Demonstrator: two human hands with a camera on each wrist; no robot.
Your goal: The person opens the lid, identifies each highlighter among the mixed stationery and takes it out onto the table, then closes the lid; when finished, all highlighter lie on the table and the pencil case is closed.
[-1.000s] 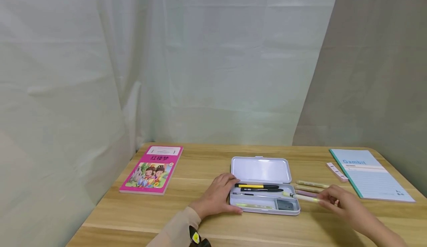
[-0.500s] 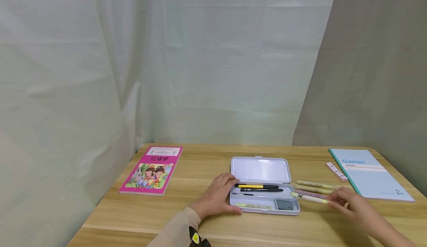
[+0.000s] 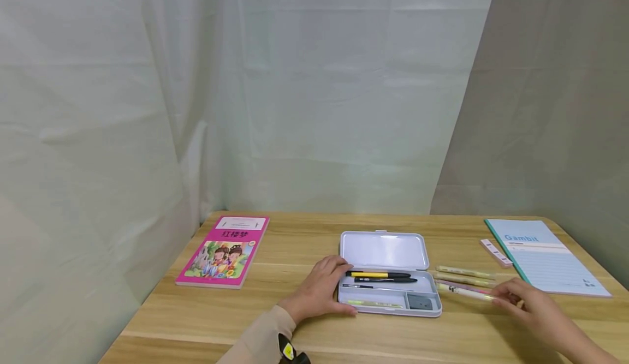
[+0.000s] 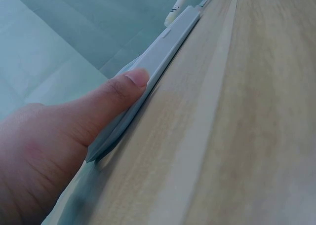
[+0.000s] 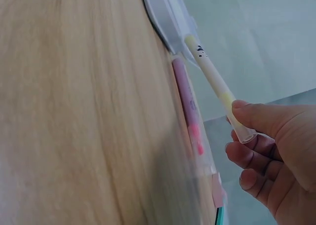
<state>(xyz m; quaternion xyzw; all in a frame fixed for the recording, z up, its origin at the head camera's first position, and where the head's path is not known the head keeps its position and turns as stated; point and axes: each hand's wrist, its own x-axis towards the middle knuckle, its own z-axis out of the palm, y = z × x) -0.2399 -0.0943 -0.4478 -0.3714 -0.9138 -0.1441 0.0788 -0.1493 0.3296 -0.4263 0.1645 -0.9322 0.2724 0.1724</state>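
Observation:
An open white pencil case (image 3: 385,250) lies on the table. My left hand (image 3: 319,287) holds its left end, thumb (image 4: 118,92) along the front side and fingers at the back left. Inside are a yellow-and-black pen (image 3: 377,274), a black pen (image 3: 385,280), a slim pen (image 3: 361,286), a light yellow-green stick (image 3: 375,303) and a dark grey eraser-like block (image 3: 420,302). Right of the case, my right hand (image 3: 528,306) pinches a pale yellow highlighter (image 5: 215,79) by one end. It hangs above the table, beside a purple-and-pink highlighter (image 5: 186,99).
Two yellowish pens (image 3: 464,272) lie right of the case. Farther right are a small pink box (image 3: 496,252) and a light blue notebook (image 3: 550,260). A pink book (image 3: 223,250) lies at the left of the wooden table (image 3: 295,238), with curtains behind.
My right hand has drawn the pale yellow highlighter rightward, from over the case's right edge to outside it. My left hand stays on the case.

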